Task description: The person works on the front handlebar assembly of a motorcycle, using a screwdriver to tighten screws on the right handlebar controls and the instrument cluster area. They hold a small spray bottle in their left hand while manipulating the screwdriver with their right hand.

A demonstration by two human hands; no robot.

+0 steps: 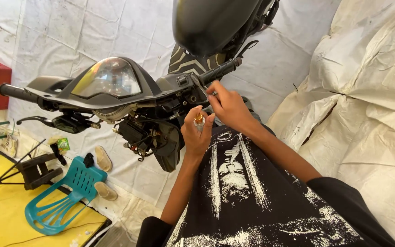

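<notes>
- From my feed, the left hand (196,135) is curled around a small clear bottle with a gold neck (199,120), held upright just below the scooter handlebar (115,98).
- The right hand (228,106) sits just above it, fingertips pinched on something thin near the right grip (219,71); I cannot tell what it is.
- The lower front cover looks already off: exposed wiring and brackets (140,132) hang under the speedometer lens (108,77).
- I judge the work mid-way; the panels are not yet refitted.
- A teal plastic chair (65,196) lies tipped on the yellow floor.
</notes>
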